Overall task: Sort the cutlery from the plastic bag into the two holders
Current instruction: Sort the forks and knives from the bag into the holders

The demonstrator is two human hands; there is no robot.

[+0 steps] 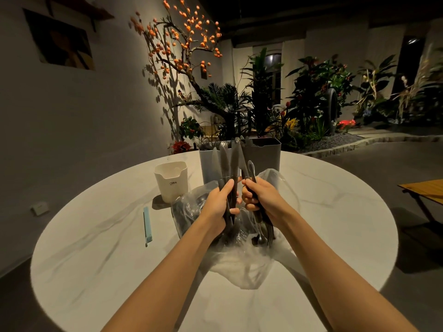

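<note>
Two grey holders stand side by side at the far edge of the round bench (335,212): left holder (208,164) and right holder (263,154), each with a few utensil tips showing above its rim. Just in front of the holders, the clear plastic bag (242,264) lies slumped open, dark cutlery still inside. Above the bag, left hand (219,202) is clamped on a bundle of knives (226,161), blades up, apparently gathered by type; right hand (260,200) clenches mixed pieces. Left of the holders: white cup (170,180), contents not visible; blue clip (147,225).
</note>
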